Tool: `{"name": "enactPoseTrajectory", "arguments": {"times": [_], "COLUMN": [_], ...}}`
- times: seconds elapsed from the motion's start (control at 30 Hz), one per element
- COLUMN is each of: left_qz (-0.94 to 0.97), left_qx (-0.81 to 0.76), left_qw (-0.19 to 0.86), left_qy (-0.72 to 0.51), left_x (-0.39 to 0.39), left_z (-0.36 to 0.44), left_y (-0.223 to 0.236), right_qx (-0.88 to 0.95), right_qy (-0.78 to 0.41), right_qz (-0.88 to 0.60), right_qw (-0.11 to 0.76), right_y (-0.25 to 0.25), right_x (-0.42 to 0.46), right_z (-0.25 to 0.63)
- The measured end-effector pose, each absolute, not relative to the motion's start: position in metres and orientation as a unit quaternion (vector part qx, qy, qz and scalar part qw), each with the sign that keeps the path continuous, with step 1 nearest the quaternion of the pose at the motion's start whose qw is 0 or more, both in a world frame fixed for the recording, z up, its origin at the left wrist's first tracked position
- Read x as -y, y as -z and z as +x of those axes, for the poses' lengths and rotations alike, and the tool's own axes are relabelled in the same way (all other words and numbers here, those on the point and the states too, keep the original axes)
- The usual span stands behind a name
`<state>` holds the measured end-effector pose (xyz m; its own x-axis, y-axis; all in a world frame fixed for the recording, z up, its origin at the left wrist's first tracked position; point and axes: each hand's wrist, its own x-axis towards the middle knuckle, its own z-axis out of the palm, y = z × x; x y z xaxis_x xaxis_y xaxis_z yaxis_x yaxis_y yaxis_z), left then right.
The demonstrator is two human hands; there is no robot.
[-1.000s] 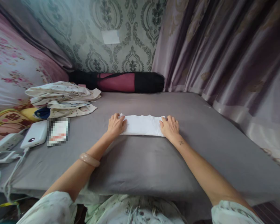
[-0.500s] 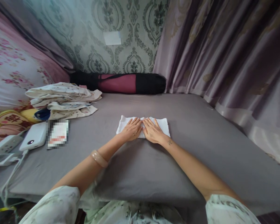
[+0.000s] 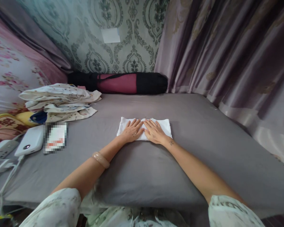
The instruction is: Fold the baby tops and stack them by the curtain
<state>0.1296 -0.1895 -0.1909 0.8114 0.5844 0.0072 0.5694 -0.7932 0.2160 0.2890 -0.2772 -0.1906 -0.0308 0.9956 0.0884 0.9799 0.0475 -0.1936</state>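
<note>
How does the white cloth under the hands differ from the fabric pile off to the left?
The white cloth looks plain; the fabric pile has small prints. The white cloth lies flat and rectangular; the fabric pile is heaped in loose layers. The left hand and right hand rest on the white cloth; neither touches the fabric pile. Both fabrics lie on the grey sheet.

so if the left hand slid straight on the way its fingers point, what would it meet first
The right hand, most likely: the left hand points forward and inward over the white cloth, straight toward it. Whether the two hands touch now is hard to tell.
</note>
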Motion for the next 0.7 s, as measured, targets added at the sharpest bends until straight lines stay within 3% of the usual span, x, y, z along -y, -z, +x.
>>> {"name": "enactPoseTrajectory", "arguments": {"times": [0.7], "left_qz": [0.945], "left_qx": [-0.318], "left_qw": [0.052], "left_qy": [-0.051], "left_x": [0.175], "left_z": [0.113], "left_y": [0.190], "right_qx": [0.708], "right_qy": [-0.074], "right_qz": [-0.698], "right_qw": [0.079], "right_y": [0.182], "right_x": [0.286], "right_z": [0.309]}}
